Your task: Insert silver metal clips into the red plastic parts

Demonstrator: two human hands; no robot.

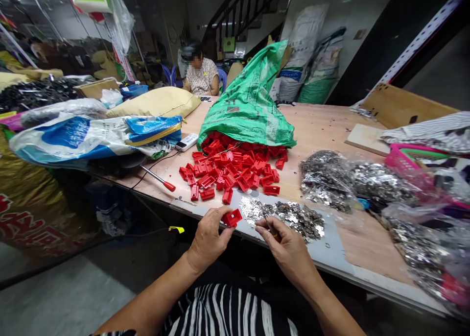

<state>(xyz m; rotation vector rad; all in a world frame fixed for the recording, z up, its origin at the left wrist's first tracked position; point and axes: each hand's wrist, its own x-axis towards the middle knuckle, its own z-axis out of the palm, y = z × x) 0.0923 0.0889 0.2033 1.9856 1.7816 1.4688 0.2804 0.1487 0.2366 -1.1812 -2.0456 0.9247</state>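
My left hand (211, 238) pinches one red plastic housing (232, 218), a small hollow box, just off the table's front edge. To its right, my right hand (288, 245) is closed around a thin tool (276, 234) with a dark shaft and a yellowish handle, mostly hidden in the palm. Whether its thumb and fingertip also pinch a small metal piece, I cannot tell. Beyond my hands, a heap of red housings (231, 172) spills from the mouth of a green woven sack (246, 110). Close to my right hand lies a pile of small flat metal pieces (293, 217).
Plastic bags of metal parts (326, 179) and a pink basket (404, 157) stand on the right. A red-tipped lever (167, 185) juts out at the left, near a white power strip (187, 142). Across the table sits another person (201, 76).
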